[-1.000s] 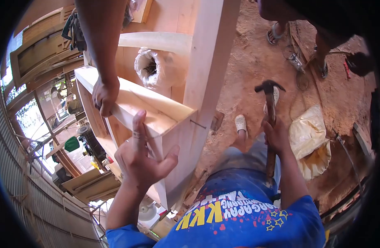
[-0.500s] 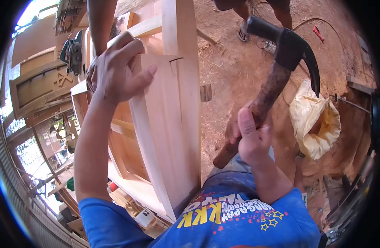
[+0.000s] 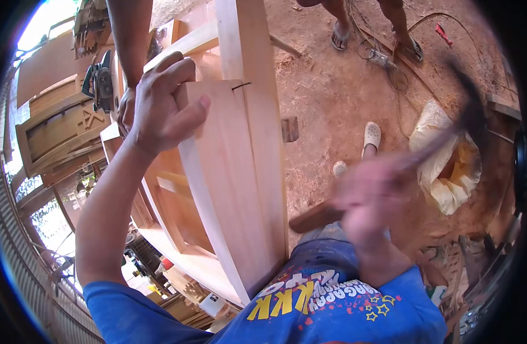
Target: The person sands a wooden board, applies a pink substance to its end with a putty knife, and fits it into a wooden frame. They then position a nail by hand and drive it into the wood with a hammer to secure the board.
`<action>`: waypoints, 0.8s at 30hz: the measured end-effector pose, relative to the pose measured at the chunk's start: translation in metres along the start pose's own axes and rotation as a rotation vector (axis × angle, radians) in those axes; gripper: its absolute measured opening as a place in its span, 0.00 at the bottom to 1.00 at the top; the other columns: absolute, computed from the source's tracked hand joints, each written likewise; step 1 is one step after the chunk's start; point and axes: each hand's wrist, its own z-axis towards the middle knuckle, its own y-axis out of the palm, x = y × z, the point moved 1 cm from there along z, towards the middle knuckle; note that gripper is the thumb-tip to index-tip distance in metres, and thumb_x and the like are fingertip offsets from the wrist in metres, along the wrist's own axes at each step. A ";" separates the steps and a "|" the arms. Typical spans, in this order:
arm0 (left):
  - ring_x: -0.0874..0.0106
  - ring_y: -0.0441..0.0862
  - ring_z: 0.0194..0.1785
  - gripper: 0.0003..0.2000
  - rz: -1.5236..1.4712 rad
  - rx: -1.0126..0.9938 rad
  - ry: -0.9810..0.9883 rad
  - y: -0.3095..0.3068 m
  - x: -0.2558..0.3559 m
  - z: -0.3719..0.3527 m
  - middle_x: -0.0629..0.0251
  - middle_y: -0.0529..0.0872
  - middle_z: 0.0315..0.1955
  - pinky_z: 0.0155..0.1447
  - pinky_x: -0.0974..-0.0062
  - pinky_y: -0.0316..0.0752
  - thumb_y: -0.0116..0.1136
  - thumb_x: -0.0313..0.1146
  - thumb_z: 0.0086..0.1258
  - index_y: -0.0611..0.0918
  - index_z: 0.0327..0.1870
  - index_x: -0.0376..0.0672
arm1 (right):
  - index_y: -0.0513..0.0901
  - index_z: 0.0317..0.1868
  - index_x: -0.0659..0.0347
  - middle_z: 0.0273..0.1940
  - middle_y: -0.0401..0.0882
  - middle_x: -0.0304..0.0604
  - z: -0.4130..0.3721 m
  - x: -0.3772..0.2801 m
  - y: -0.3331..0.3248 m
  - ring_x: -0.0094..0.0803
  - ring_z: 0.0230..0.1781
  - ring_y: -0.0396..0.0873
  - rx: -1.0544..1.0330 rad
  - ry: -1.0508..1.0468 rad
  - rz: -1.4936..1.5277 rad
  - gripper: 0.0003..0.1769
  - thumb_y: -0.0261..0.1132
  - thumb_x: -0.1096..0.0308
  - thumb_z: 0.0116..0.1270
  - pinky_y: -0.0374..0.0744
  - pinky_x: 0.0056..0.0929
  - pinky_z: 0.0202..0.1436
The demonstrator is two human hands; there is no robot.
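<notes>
My left hand (image 3: 169, 106) is closed over the upper end of a pale wooden board (image 3: 220, 155), thumb on its face and fingers over the far edge. A bent nail (image 3: 242, 86) sticks out near the board's top right corner, beside another long plank (image 3: 249, 69). In my right hand (image 3: 372, 195) is a claw hammer (image 3: 429, 146), gripped by its wooden handle. Motion blurs both the hammer head and that hand, out to the right of the boards. The boards belong to a wooden frame with panels (image 3: 186, 212).
Another person's hand (image 3: 126, 109) rests on the frame beyond my left hand. That person's sandalled feet (image 3: 341, 34) stand near cables and a power outlet box (image 3: 379, 57). A pale sack (image 3: 438, 172) stands at right. A power tool (image 3: 100, 83) lies at left.
The hammer has swung right and away from the boards, its head now lower and blurred. My left hand keeps its hold on the board. The view has shifted slightly.
</notes>
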 end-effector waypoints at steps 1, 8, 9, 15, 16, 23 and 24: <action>0.59 0.66 0.29 0.19 -0.001 0.002 0.012 0.001 0.001 -0.002 0.57 0.68 0.28 0.36 0.64 0.65 0.68 0.40 0.52 0.71 0.31 0.36 | 0.75 0.46 0.57 0.28 0.75 0.35 -0.003 0.004 0.013 0.19 0.19 0.72 -0.030 0.210 -0.018 0.09 0.56 0.61 0.86 0.76 0.25 0.23; 0.62 0.67 0.28 0.17 -0.010 0.047 0.023 0.004 -0.003 -0.004 0.57 0.68 0.27 0.34 0.65 0.64 0.68 0.36 0.52 0.72 0.30 0.35 | 0.75 0.45 0.52 0.30 0.75 0.34 0.016 -0.018 -0.018 0.22 0.21 0.71 0.202 -0.028 0.373 0.10 0.57 0.58 0.87 0.77 0.26 0.27; 0.62 0.67 0.28 0.17 -0.008 0.041 0.012 0.003 -0.003 -0.005 0.57 0.68 0.27 0.34 0.65 0.64 0.68 0.36 0.52 0.72 0.30 0.35 | 0.72 0.40 0.50 0.27 0.71 0.32 0.017 -0.022 -0.022 0.22 0.21 0.72 0.252 -0.066 0.470 0.13 0.56 0.57 0.88 0.76 0.28 0.25; 0.62 0.66 0.28 0.16 0.008 0.033 0.026 0.002 0.004 -0.003 0.57 0.68 0.27 0.34 0.65 0.64 0.68 0.34 0.50 0.72 0.29 0.35 | 0.76 0.49 0.55 0.31 0.77 0.35 -0.018 0.044 0.041 0.23 0.24 0.77 -0.183 0.412 -0.085 0.10 0.60 0.58 0.85 0.80 0.29 0.27; 0.62 0.66 0.29 0.16 0.032 0.059 0.048 0.000 0.000 -0.001 0.57 0.68 0.26 0.34 0.65 0.64 0.68 0.34 0.50 0.72 0.29 0.35 | 0.76 0.51 0.56 0.32 0.78 0.36 -0.006 0.027 0.035 0.23 0.24 0.77 -0.158 0.429 0.011 0.10 0.61 0.59 0.85 0.80 0.29 0.27; 0.61 0.67 0.28 0.16 0.013 0.060 0.051 0.002 -0.001 -0.004 0.58 0.68 0.26 0.34 0.65 0.64 0.67 0.34 0.50 0.72 0.29 0.35 | 0.74 0.40 0.56 0.27 0.76 0.35 0.000 0.016 0.024 0.23 0.21 0.75 -0.049 0.276 0.141 0.13 0.59 0.60 0.86 0.77 0.25 0.25; 0.61 0.66 0.28 0.16 0.030 0.061 0.055 0.001 0.000 -0.006 0.58 0.68 0.26 0.34 0.65 0.64 0.67 0.34 0.50 0.72 0.29 0.35 | 0.79 0.47 0.60 0.31 0.80 0.36 -0.005 0.024 0.039 0.23 0.26 0.78 -0.225 0.635 -0.124 0.11 0.62 0.61 0.84 0.79 0.24 0.28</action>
